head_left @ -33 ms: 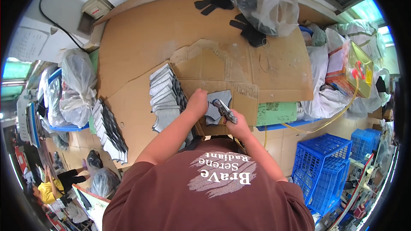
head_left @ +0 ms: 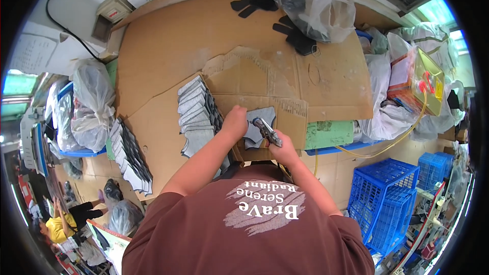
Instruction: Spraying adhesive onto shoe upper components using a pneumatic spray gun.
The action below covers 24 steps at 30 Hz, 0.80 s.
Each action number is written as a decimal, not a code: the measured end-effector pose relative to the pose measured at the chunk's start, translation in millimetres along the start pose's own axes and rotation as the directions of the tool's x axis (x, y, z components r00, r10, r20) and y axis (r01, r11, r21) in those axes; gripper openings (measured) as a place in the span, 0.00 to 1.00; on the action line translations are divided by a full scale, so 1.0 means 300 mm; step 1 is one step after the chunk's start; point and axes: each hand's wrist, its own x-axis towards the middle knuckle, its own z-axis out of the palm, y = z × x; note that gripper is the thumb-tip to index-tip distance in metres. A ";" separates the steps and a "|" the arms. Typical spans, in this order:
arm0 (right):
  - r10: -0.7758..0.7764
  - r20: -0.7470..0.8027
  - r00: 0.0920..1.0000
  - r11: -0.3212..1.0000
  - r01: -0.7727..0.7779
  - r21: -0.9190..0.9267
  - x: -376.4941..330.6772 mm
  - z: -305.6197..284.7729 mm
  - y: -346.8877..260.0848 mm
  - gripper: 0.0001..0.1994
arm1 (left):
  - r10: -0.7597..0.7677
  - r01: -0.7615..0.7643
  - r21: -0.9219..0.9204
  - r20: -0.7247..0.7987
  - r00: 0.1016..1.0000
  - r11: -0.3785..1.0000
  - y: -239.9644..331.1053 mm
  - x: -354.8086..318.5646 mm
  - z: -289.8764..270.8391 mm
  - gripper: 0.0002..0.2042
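Note:
My right hand [head_left: 284, 148] is closed around a metal spray gun [head_left: 266, 130] with a blue front end, tilted up and to the left over a grey cut piece [head_left: 262, 117]. That piece lies on cardboard in front of me, partly covered by the gun. At its left edge is my left hand [head_left: 235, 122], fingers curled closed; whatever they pinch is hidden. Just left of that hand, a row of overlapping grey pieces with dark undersides [head_left: 196, 112] lies on the cardboard, its near end partly behind my left forearm.
A second row of grey pieces [head_left: 131, 158] lies at the left edge. Black pieces [head_left: 298, 38] and a plastic bag [head_left: 326, 10] sit at the back. A tin [head_left: 417, 81] with a yellow hose [head_left: 392, 141] stands right. Blue crates [head_left: 382, 198] stand below; a co-worker [head_left: 58, 224] is far left.

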 end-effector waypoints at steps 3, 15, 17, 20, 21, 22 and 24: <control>0.030 0.008 1.000 0.999 -0.030 -0.025 0.001 -0.011 0.017 0.06 | 0.021 -0.021 -0.003 -0.021 1.000 1.000 -0.001 0.004 0.013 0.09; 0.055 -0.126 0.991 0.996 -0.045 0.077 -0.016 -0.083 0.055 0.10 | -0.044 0.040 -0.039 -0.096 0.994 0.998 0.012 0.012 0.002 0.07; 0.067 -0.132 0.989 0.997 -0.060 0.053 -0.026 -0.095 0.016 0.11 | -0.037 0.028 -0.074 -0.122 0.992 0.997 0.008 0.004 -0.009 0.07; 0.126 -0.125 0.984 0.982 -0.106 0.157 -0.031 -0.109 -0.010 0.13 | -0.093 0.061 -0.240 -0.126 0.988 0.969 0.031 -0.005 -0.035 0.07; 0.099 -0.138 0.985 0.991 -0.084 0.109 -0.035 -0.132 0.007 0.13 | -0.112 0.078 -0.232 -0.137 0.984 0.970 0.048 -0.017 -0.052 0.07; 0.069 -0.144 0.987 0.996 -0.061 0.061 -0.031 -0.143 0.002 0.13 | -0.124 0.068 -0.416 -0.110 0.986 0.907 0.073 -0.030 -0.074 0.06; 0.214 -0.096 0.972 0.971 -0.201 0.129 -0.034 -0.171 -0.042 0.16 | -0.149 0.067 -0.578 -0.097 0.984 0.813 0.094 -0.076 -0.165 0.06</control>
